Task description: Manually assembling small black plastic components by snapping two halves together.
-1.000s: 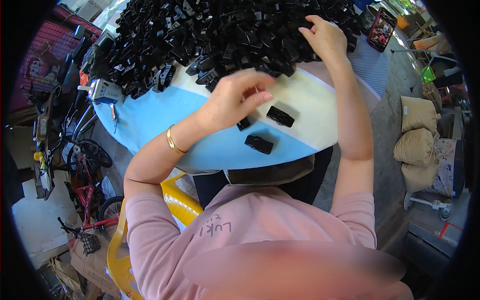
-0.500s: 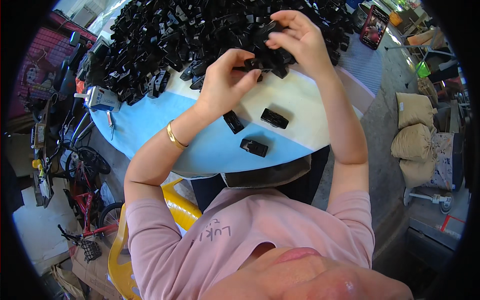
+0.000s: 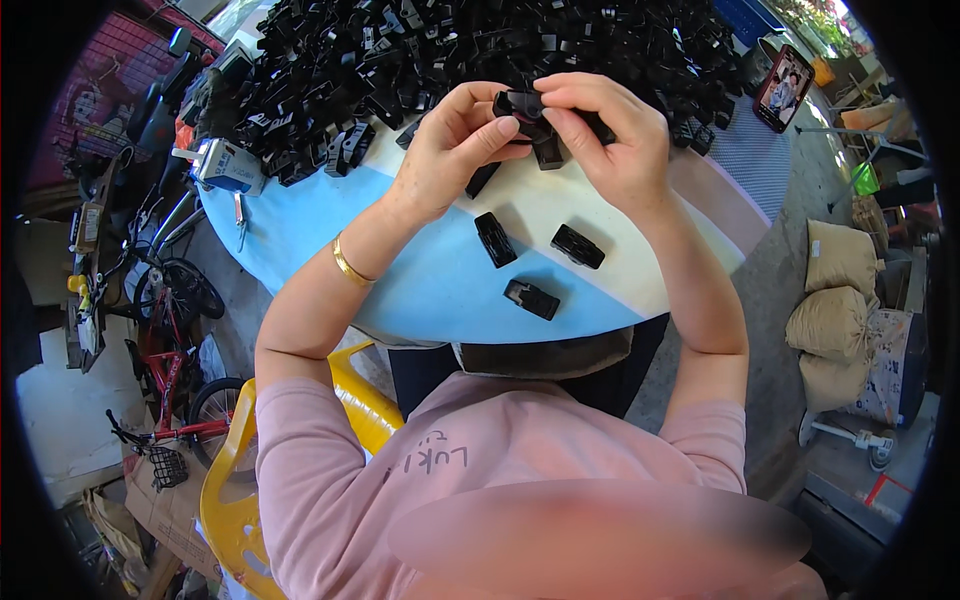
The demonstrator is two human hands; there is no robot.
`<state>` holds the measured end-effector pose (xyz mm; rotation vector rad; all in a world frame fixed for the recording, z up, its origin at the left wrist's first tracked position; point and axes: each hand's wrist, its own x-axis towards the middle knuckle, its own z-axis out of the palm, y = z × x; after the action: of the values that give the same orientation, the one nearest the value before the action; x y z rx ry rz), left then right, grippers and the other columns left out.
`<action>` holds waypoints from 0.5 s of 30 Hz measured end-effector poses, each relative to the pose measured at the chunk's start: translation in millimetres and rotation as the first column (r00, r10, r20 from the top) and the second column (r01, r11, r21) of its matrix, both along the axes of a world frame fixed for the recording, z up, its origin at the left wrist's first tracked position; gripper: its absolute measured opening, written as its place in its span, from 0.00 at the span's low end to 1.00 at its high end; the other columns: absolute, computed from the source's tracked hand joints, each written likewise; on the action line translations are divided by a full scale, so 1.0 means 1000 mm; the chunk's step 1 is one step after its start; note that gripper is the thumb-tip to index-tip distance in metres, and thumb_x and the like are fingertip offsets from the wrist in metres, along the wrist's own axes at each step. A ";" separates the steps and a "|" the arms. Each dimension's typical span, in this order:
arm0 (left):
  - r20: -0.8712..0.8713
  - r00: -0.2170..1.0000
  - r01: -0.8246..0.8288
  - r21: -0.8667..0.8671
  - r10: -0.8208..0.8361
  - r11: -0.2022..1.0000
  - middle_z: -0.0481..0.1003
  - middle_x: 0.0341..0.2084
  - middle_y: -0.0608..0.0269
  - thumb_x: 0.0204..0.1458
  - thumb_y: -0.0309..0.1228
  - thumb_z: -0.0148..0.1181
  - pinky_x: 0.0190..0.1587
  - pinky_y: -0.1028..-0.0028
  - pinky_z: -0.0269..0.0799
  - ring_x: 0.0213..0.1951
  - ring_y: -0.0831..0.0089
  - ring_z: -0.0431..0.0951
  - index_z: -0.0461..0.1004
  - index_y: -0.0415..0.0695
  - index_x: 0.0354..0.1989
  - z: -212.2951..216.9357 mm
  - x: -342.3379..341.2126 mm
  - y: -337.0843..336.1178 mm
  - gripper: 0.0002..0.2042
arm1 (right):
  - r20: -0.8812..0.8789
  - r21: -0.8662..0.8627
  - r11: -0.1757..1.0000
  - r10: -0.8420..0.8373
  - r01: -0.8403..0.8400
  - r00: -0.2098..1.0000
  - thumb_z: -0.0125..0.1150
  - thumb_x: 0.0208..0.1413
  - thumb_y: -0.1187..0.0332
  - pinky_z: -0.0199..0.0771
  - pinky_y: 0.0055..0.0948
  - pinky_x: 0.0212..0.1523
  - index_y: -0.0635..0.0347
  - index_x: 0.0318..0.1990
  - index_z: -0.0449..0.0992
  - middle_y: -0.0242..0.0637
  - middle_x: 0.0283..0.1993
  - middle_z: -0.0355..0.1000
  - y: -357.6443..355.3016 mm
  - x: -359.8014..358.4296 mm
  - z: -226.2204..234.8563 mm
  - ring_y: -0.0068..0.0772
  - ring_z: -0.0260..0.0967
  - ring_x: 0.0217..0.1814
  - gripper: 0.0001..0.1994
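A small black plastic part (image 3: 519,104) is held between my two hands over the near edge of the heap. My left hand (image 3: 458,150) is closed round its left side, thumb in front. From the right, my right hand (image 3: 615,135) pinches at the same spot with thumb and forefinger; whether it grips a second piece there I cannot make out. Closer to me on the cloth lie three loose black parts: a left one (image 3: 495,240), a right one (image 3: 578,247) and a nearest one (image 3: 531,299). Behind my hands spreads a large heap of similar black parts (image 3: 400,60).
A blue-and-white box (image 3: 229,168) stands at the table's left edge, with a small metal tool (image 3: 240,220) beside it. At the far right a phone (image 3: 784,90) leans upright. A yellow plastic chair (image 3: 235,480) is at my left, and stuffed sacks (image 3: 835,320) stand on the right.
My right hand has come down and left from the heap to meet my left hand at the black part. My left hand has risen slightly, and the whole view has shifted a little.
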<state>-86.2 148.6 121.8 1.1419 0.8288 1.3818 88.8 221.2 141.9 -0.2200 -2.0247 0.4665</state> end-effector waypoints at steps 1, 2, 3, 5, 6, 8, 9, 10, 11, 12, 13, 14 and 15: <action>-0.027 1.000 -0.004 -0.003 0.004 1.000 0.72 0.38 0.61 0.56 0.26 0.51 0.48 0.72 0.74 0.42 0.73 0.74 0.63 0.39 0.49 0.000 -0.001 -0.001 0.13 | -0.029 -0.006 1.000 -0.024 0.024 0.999 0.61 0.45 0.81 0.73 0.23 0.42 0.64 0.42 0.73 0.41 0.42 0.74 0.001 0.000 -0.002 0.32 0.74 0.41 0.14; -0.054 0.999 -0.007 -0.007 0.007 1.000 0.72 0.40 0.60 0.56 0.26 0.50 0.49 0.69 0.74 0.43 0.71 0.75 0.62 0.39 0.50 0.000 -0.001 -0.001 0.13 | -0.029 -0.007 1.000 -0.023 0.023 0.999 0.61 0.45 0.81 0.73 0.23 0.42 0.64 0.42 0.73 0.41 0.42 0.74 -0.001 -0.002 -0.003 0.32 0.74 0.41 0.14; -0.054 0.999 -0.008 -0.008 0.008 1.000 0.72 0.40 0.60 0.56 0.26 0.50 0.49 0.69 0.74 0.43 0.71 0.75 0.62 0.39 0.50 0.000 -0.001 -0.001 0.13 | -0.048 -0.089 0.996 -0.029 0.025 0.998 0.61 0.45 0.81 0.73 0.24 0.42 0.64 0.45 0.72 0.41 0.42 0.74 -0.003 -0.005 -0.004 0.31 0.74 0.42 0.16; -0.082 0.996 -0.025 -0.021 0.024 0.999 0.73 0.40 0.59 0.56 0.26 0.51 0.48 0.70 0.74 0.43 0.70 0.75 0.62 0.39 0.50 0.000 -0.002 -0.001 0.14 | -0.066 -0.170 0.985 -0.037 0.025 0.997 0.62 0.45 0.81 0.73 0.24 0.43 0.65 0.47 0.70 0.41 0.42 0.74 -0.008 -0.007 -0.004 0.31 0.74 0.44 0.19; -0.082 0.996 -0.025 -0.021 0.023 0.999 0.73 0.40 0.59 0.56 0.26 0.51 0.48 0.70 0.74 0.43 0.70 0.75 0.62 0.39 0.50 -0.002 -0.002 -0.001 0.14 | -0.023 -0.156 0.986 -0.064 0.060 0.998 0.62 0.44 0.81 0.73 0.24 0.43 0.64 0.49 0.69 0.41 0.43 0.74 -0.010 -0.007 -0.004 0.31 0.74 0.44 0.21; -0.073 0.996 -0.061 -0.021 0.059 0.998 0.73 0.39 0.60 0.55 0.27 0.52 0.49 0.71 0.73 0.42 0.71 0.75 0.63 0.38 0.50 -0.005 -0.003 0.000 0.14 | 0.021 -0.141 0.985 -0.094 0.096 0.995 0.63 0.44 0.80 0.73 0.24 0.43 0.63 0.51 0.68 0.41 0.43 0.75 -0.013 -0.008 -0.004 0.31 0.74 0.44 0.23; -0.072 0.996 -0.059 -0.020 0.058 0.998 0.73 0.39 0.60 0.55 0.27 0.52 0.49 0.71 0.73 0.42 0.71 0.75 0.63 0.38 0.50 -0.004 -0.001 -0.001 0.14 | 0.034 -0.122 0.985 -0.115 0.119 0.993 0.63 0.43 0.80 0.73 0.24 0.43 0.63 0.50 0.69 0.41 0.42 0.75 -0.014 -0.008 -0.006 0.30 0.74 0.43 0.23; 0.022 0.997 -0.066 -0.071 0.068 0.995 0.73 0.38 0.61 0.55 0.27 0.53 0.49 0.72 0.73 0.42 0.72 0.75 0.64 0.38 0.50 -0.001 0.003 -0.003 0.15 | 0.046 -0.102 0.985 -0.138 0.142 0.989 0.64 0.43 0.80 0.73 0.24 0.44 0.63 0.50 0.69 0.41 0.41 0.75 -0.014 -0.008 -0.007 0.30 0.75 0.42 0.23; 0.115 0.990 -0.068 -0.122 0.082 0.990 0.74 0.38 0.62 0.54 0.27 0.54 0.49 0.72 0.73 0.41 0.73 0.76 0.65 0.38 0.50 0.000 0.005 -0.004 0.15 | 0.058 -0.025 0.986 -0.163 0.165 0.985 0.65 0.41 0.79 0.73 0.25 0.44 0.62 0.50 0.69 0.40 0.41 0.76 -0.016 -0.009 -0.008 0.32 0.74 0.42 0.24; 0.115 0.990 -0.065 -0.122 0.079 0.990 0.74 0.38 0.62 0.54 0.27 0.54 0.49 0.72 0.73 0.41 0.73 0.76 0.65 0.38 0.50 -0.001 0.005 -0.004 0.15 | 0.063 0.042 0.983 -0.184 0.181 0.981 0.66 0.40 0.78 0.72 0.27 0.44 0.62 0.49 0.70 0.38 0.40 0.76 -0.020 -0.011 -0.008 0.34 0.74 0.42 0.24; 0.184 0.981 -0.025 -0.155 0.054 0.988 0.74 0.37 0.61 0.53 0.26 0.56 0.48 0.74 0.73 0.40 0.74 0.76 0.65 0.37 0.51 -0.001 0.004 -0.005 0.17 | 0.069 0.090 0.981 -0.179 0.173 0.981 0.66 0.39 0.77 0.72 0.28 0.44 0.61 0.49 0.70 0.37 0.40 0.75 -0.023 -0.014 -0.008 0.35 0.73 0.42 0.24; 0.252 0.967 0.017 -0.186 0.031 0.982 0.74 0.36 0.60 0.52 0.25 0.57 0.46 0.76 0.73 0.40 0.75 0.75 0.65 0.36 0.51 -0.001 0.001 -0.006 0.18 | 0.074 0.136 0.977 -0.175 0.164 0.982 0.67 0.39 0.77 0.72 0.28 0.44 0.61 0.48 0.70 0.36 0.40 0.75 -0.025 -0.015 -0.009 0.36 0.73 0.42 0.24; 0.219 0.975 0.027 -0.236 0.026 0.971 0.74 0.38 0.59 0.51 0.24 0.58 0.46 0.76 0.73 0.40 0.73 0.76 0.68 0.37 0.49 -0.002 -0.004 -0.005 0.16 | 0.074 0.136 0.977 -0.177 0.166 0.981 0.67 0.39 0.77 0.72 0.28 0.44 0.61 0.48 0.70 0.36 0.40 0.75 -0.025 -0.015 -0.007 0.36 0.73 0.42 0.24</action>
<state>-89.8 143.1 119.4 0.7882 0.8075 1.3403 73.7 196.1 134.8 -0.3372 -2.0892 0.2196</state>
